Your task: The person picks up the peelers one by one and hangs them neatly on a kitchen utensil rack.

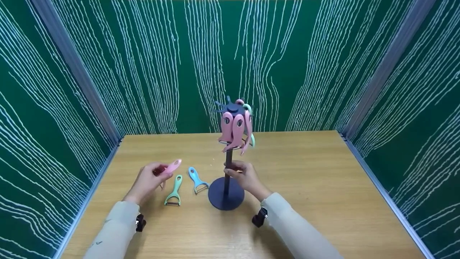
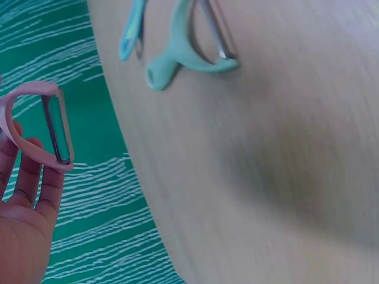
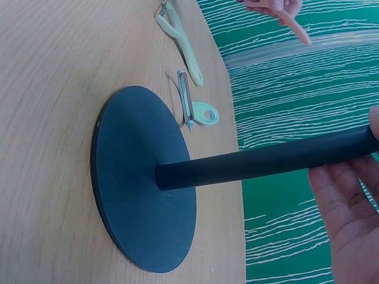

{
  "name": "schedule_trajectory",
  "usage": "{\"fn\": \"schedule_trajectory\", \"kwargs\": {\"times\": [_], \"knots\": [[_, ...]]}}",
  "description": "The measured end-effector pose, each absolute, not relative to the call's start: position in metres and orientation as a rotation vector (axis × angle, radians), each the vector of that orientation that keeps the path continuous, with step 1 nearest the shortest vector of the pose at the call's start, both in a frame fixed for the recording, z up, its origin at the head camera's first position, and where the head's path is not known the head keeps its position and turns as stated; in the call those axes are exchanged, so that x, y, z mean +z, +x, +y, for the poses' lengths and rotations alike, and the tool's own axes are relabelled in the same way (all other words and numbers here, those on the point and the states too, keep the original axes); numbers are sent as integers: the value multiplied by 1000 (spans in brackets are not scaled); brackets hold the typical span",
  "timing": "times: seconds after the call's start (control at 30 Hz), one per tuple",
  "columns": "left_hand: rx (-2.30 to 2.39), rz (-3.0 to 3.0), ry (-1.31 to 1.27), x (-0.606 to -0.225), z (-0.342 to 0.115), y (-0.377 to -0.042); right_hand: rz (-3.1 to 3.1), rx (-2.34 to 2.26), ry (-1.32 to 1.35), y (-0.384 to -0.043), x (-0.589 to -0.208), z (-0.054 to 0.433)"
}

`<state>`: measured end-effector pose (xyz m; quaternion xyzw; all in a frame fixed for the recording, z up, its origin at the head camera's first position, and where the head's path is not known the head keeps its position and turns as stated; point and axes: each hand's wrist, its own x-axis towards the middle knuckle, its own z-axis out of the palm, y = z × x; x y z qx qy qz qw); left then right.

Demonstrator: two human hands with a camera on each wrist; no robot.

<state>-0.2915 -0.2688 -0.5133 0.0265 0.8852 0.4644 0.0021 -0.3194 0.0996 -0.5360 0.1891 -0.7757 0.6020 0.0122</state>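
Observation:
My left hand [image 1: 150, 178] holds a pink peeler [image 1: 173, 166] above the table; its blade end [image 2: 54, 127] shows in the left wrist view. With thumb and fingers my right hand [image 1: 247, 176] grips the post [image 3: 266, 158] of a dark stand, whose round base [image 1: 226, 201] rests on the table. From the stand's top hooks [image 1: 233, 108] hang several pink peelers [image 1: 238, 131] and at least one green one [image 1: 253, 139]. Between left hand and stand lie a green peeler [image 1: 176, 189] and a blue peeler [image 1: 194, 177], the blue one closer to the base.
A wooden table [image 1: 316, 172] spreads beneath everything. Green walls [image 1: 154, 64] with wavy pale lines enclose it at the back and both sides, with metal posts [image 1: 390, 64] at the rear corners. Some hooks on the stand's left side carry nothing.

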Motion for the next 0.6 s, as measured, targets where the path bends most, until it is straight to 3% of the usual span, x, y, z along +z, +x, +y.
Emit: {"fn": "schedule_trajectory", "kwargs": {"times": [0.6], "knots": [[1531,2957,177,-483,-253,-297,-2444,1859,583,-321,-535,101]]}}
